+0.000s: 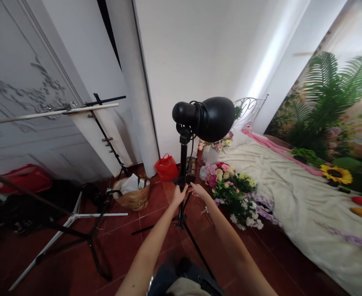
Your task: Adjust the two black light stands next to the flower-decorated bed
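A black lamp (214, 119) with a rounded shade tops a black tripod stand (183, 162) in the middle of the view, its cable looped around the lamp's neck. My left hand (179, 194) is closed around the stand's pole, below the lamp. Just right of the pole, my right hand (197, 190) has its fingers pressed together near a joint of the stand; what they hold is too small to make out. The stand's legs spread over the red tiled floor.
Artificial flowers (227, 181) lie right of the stand, beside a cloth-covered bed (292, 197). A basket (134, 197) and a red bag (166, 167) stand behind at the left. More stands, with a white-legged one (66, 224), fill the left side.
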`<state>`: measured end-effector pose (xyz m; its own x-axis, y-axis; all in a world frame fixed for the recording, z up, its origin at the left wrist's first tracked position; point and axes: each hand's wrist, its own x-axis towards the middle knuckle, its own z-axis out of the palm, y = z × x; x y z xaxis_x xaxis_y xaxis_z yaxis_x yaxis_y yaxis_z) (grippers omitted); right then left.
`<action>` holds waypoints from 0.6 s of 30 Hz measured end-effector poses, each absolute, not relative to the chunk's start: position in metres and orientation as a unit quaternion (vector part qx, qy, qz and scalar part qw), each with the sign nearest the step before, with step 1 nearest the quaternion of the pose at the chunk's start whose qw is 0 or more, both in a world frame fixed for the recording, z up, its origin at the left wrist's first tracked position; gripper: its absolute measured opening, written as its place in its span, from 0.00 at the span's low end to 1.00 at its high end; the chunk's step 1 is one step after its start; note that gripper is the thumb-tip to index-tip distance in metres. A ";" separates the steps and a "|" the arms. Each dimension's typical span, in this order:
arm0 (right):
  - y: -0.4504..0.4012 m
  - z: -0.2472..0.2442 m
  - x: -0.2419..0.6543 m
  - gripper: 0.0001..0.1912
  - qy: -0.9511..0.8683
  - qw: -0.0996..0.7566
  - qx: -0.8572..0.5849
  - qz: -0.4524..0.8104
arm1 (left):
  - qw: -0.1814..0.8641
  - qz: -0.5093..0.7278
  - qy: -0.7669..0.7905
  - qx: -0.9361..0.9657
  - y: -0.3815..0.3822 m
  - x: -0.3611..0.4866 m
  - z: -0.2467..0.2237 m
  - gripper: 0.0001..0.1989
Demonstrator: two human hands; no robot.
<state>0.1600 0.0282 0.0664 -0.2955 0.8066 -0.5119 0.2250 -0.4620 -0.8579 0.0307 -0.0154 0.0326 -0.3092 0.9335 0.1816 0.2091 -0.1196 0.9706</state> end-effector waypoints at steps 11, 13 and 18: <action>0.041 0.054 0.163 0.10 -0.464 0.260 -0.459 0.712 | 0.293 0.497 0.631 0.518 -0.015 0.024 0.030 0.18; 0.037 0.045 0.165 0.11 -0.496 0.296 -0.431 0.693 | 0.288 0.493 0.636 0.520 -0.015 0.024 0.031 0.18; 0.039 0.028 0.176 0.13 -0.673 0.272 -0.395 0.564 | 0.288 0.469 0.632 0.545 -0.015 0.022 0.030 0.18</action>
